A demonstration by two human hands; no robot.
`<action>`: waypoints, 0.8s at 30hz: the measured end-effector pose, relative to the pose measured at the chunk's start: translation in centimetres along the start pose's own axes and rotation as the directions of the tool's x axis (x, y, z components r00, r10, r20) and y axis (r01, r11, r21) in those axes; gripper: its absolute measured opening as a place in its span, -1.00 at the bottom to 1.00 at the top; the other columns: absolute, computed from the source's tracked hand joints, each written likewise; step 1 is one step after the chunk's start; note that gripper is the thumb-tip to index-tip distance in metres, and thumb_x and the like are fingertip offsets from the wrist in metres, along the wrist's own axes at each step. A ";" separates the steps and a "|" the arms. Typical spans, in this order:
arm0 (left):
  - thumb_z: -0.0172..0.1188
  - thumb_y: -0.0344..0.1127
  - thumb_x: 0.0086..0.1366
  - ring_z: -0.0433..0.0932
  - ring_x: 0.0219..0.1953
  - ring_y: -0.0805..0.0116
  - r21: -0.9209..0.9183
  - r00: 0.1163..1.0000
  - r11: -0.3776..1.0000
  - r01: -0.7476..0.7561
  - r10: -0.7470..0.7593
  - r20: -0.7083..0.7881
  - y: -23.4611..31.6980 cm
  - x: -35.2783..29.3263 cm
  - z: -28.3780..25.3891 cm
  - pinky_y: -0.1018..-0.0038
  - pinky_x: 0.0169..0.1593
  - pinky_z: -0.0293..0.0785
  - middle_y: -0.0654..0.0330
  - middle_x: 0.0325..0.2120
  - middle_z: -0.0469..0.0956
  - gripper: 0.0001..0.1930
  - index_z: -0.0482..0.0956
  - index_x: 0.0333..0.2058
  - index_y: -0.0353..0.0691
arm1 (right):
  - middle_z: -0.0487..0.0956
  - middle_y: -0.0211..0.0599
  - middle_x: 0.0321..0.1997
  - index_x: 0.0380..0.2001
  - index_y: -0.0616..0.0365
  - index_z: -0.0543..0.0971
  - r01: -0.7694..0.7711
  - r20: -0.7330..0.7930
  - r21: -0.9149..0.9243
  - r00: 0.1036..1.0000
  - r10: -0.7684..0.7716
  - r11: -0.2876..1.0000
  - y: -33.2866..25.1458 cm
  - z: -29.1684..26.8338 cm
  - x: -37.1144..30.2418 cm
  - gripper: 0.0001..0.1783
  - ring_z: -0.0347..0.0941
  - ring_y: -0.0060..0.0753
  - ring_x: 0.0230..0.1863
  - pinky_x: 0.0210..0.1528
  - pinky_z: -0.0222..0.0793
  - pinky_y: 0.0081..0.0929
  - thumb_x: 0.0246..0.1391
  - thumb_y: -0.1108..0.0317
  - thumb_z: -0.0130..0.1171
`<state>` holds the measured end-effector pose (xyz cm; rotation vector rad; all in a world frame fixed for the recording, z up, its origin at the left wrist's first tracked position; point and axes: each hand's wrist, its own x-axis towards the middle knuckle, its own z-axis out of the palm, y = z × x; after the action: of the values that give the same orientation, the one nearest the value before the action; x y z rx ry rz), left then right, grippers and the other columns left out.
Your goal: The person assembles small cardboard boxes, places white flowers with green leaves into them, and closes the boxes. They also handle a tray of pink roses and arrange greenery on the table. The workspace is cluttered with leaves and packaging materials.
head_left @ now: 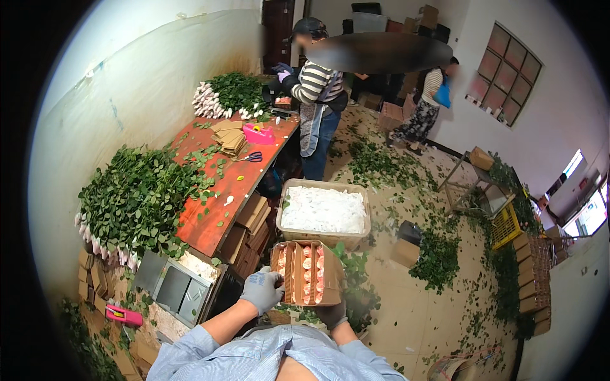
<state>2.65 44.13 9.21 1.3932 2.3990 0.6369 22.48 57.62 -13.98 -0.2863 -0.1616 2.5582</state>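
In front of my body I hold a cardboard-wrapped bunch of roses, its pale pink and orange heads in rows between upright cardboard strips. My left hand, in a grey glove, has its fingers closed on the near left edge of the cardboard. My right hand, also gloved, is under the near right corner; its fingers are mostly hidden by the wrap. Green leaves show beneath the bunch. Just beyond it stands a beige plastic tub filled with white, crumpled-looking material.
Left, a red-topped table holds leafy rose bundles, scissors, a pink tape dispenser and flat cardboard. A person in stripes works at its far end. Leaves litter the floor; a yellow crate stands right.
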 end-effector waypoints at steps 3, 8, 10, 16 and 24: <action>0.39 -0.17 0.20 0.66 -0.21 -0.04 0.005 1.000 1.000 0.025 -0.025 -0.003 -0.2 -0.1 0.5 0.15 -0.11 0.57 0.00 -0.29 0.62 -0.78 0.76 -0.26 -0.17 | 0.37 -0.25 0.48 0.44 0.07 0.27 -0.050 -0.012 0.116 0.999 0.052 0.992 -0.4 0.8 -0.3 -0.39 0.31 -0.15 0.45 0.48 0.24 -0.13 0.38 0.21 0.03; 0.39 -0.18 0.17 0.65 -0.19 -0.03 0.003 0.999 0.999 0.034 -0.034 0.041 0.7 0.4 1.1 0.16 -0.08 0.57 0.01 -0.26 0.62 -0.78 0.76 -0.28 -0.15 | 0.40 -0.22 0.45 0.43 0.10 0.28 0.171 0.074 -0.761 0.981 -0.178 0.626 -1.1 -0.9 -0.5 -0.38 0.32 -0.22 0.45 0.46 0.26 -0.22 0.36 0.24 0.08; 0.39 -0.18 0.17 0.65 -0.18 -0.02 -0.003 1.000 1.000 0.023 -0.023 0.011 1.1 0.3 0.9 0.16 -0.08 0.57 0.02 -0.26 0.62 -0.79 0.76 -0.28 -0.15 | 0.41 -0.21 0.44 0.42 0.11 0.28 0.196 0.104 -0.868 0.970 -0.219 0.456 -1.6 -1.8 -0.3 -0.37 0.32 -0.23 0.44 0.46 0.26 -0.24 0.35 0.24 0.10; 0.40 -0.18 0.16 0.65 -0.16 -0.03 -0.067 1.000 0.998 0.000 0.000 0.002 1.4 0.8 2.6 0.16 -0.06 0.56 0.02 -0.24 0.62 -0.77 0.76 -0.28 -0.18 | 0.40 -0.23 0.45 0.42 0.10 0.28 0.174 0.062 -0.698 0.981 -0.184 0.695 -2.5 -1.1 -1.8 -0.36 0.31 -0.23 0.45 0.48 0.23 -0.24 0.35 0.16 0.07; 0.35 -0.17 0.21 0.65 -0.14 -0.04 -0.087 0.991 0.992 -0.091 0.098 0.086 3.4 1.7 4.0 0.15 -0.02 0.56 0.00 -0.19 0.62 -0.78 0.76 -0.29 -0.18 | 0.42 -0.23 0.41 0.38 0.06 0.32 0.167 0.002 -0.501 0.981 -0.192 0.849 -4.0 -0.6 -5.2 -0.36 0.34 -0.19 0.41 0.42 0.28 -0.16 0.29 0.14 0.10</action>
<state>6.20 48.03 7.43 1.4756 2.2220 0.6748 28.96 58.16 -12.99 -0.5001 -0.8033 2.2811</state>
